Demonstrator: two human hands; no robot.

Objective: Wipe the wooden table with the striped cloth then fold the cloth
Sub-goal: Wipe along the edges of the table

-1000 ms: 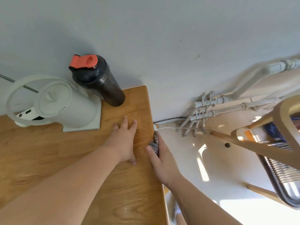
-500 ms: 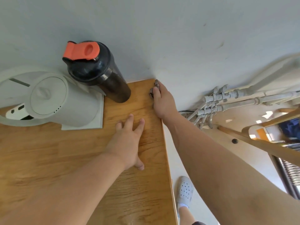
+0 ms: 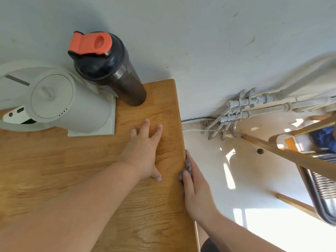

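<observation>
The wooden table (image 3: 54,170) fills the lower left of the head view. My left hand (image 3: 143,153) lies flat on it near the right edge, fingers spread. My right hand (image 3: 196,190) is at the table's right side edge and presses the bunched striped cloth (image 3: 187,165) against that edge. Only a small grey-purple strip of cloth shows between the fingers and the wood; the remainder is hidden under the hand.
A white electric kettle (image 3: 54,106) on a square base stands at the back left. A dark shaker bottle (image 3: 116,73) with an orange cap sits next to it by the wall. Pipes (image 3: 245,110) and a wooden chair (image 3: 300,157) are right of the table.
My right hand has slid with the cloth along the table's right edge, from the far corner by the wall back toward me. My left hand has stayed flat on the table.
</observation>
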